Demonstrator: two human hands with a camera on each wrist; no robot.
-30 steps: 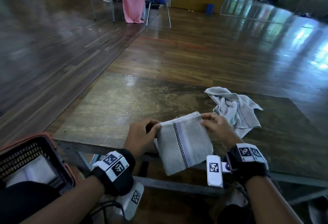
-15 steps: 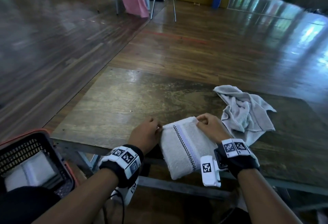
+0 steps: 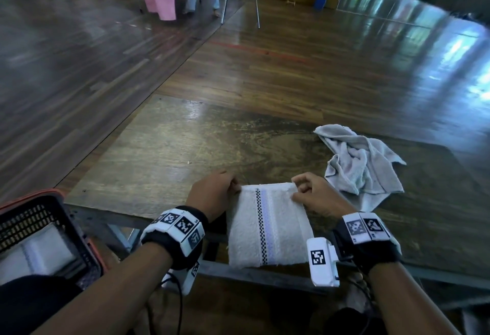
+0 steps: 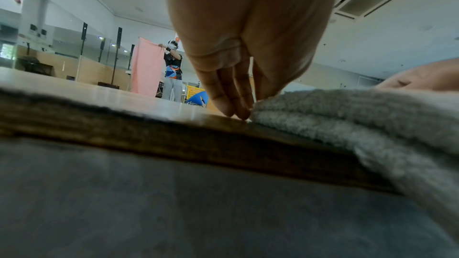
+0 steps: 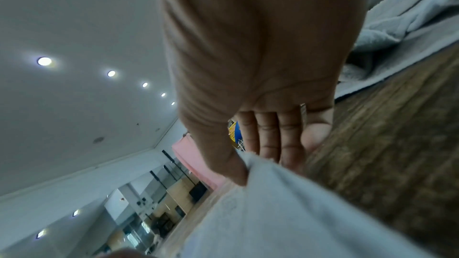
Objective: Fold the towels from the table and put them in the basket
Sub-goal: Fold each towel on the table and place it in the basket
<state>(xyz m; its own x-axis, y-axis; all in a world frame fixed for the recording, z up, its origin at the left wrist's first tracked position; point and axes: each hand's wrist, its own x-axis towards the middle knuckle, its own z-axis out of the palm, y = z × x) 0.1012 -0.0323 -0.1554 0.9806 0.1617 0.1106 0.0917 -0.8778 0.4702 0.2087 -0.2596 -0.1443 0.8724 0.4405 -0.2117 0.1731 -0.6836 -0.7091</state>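
The folded towel (image 3: 267,224), white with a checked stripe, lies at the near edge of the wooden table (image 3: 169,159), its lower part hanging over the edge. In the head view the left hand (image 3: 212,194) pinches its far left corner and the right hand (image 3: 315,196) pinches the far right corner. A crumpled grey towel (image 3: 362,166) lies on the table just right of the right hand. The basket (image 3: 50,231) sits low at the left, a folded white towel (image 3: 37,253) inside.

From the left wrist, the fingertips (image 4: 236,108) meet the corner of the doubled towel layers on the tabletop.

From the right wrist, the thumb (image 5: 224,161) presses the towel's edge against the fingers (image 5: 269,140) behind it; the crumpled towel shows at upper right.
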